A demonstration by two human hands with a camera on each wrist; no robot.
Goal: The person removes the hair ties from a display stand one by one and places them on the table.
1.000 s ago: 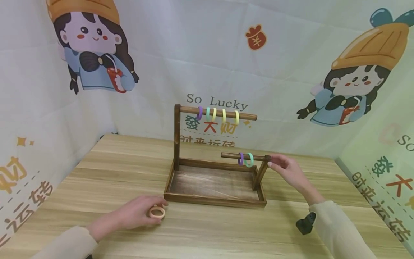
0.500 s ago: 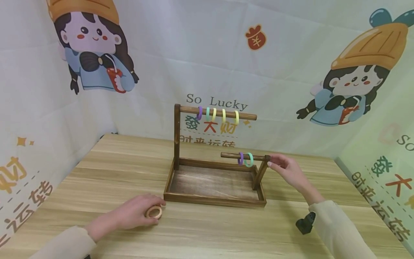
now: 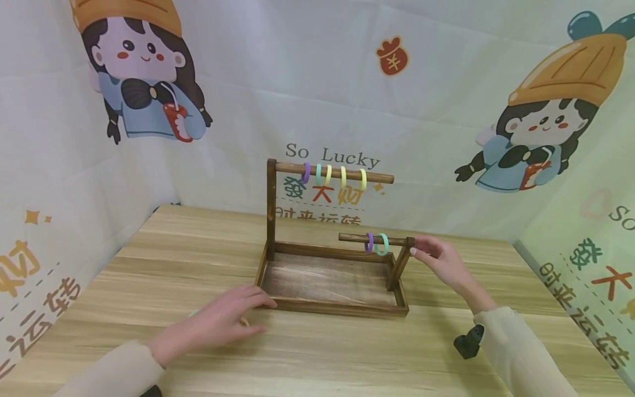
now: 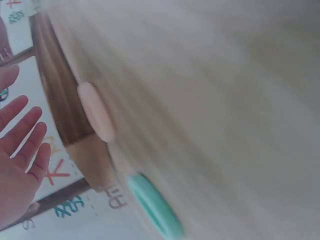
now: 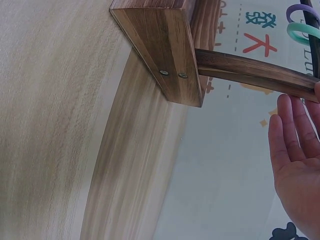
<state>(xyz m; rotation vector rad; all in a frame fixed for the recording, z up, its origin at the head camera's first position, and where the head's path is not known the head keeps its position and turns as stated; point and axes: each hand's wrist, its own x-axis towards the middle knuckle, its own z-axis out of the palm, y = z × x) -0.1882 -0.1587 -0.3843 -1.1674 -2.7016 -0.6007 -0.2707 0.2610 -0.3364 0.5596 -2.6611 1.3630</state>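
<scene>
A dark wooden rack [image 3: 329, 309] has a tray base, a tall arm and a low arm. My left hand [image 3: 223, 317] is at the tray's front left corner, its fingers spread. A beige ring [image 4: 96, 112] lies on the table apart from these fingers [image 4: 25, 132]; in the head view the hand hides most of it. Behind my left wrist shows a sliver of a green ring [image 4: 156, 206]. With thumb and fingertips my right hand [image 3: 444, 264] pinches the top of the short post [image 3: 399, 267]. Beside it, a purple ring [image 3: 369, 242] and a mint ring [image 3: 382, 244] hang on the low arm.
Purple, mint and yellow rings hang along the tall arm [image 3: 382, 178]. The rack stands on a wood-grain table [image 3: 317, 358]. Printed cloth [image 3: 278, 82] walls the back and sides. A black object [image 3: 468, 342] is beside the right sleeve.
My left hand has moved right and its fingers have spread, covering most of the beige ring. The green sliver behind the wrist is newly visible. My right hand and the rack have stayed put.
</scene>
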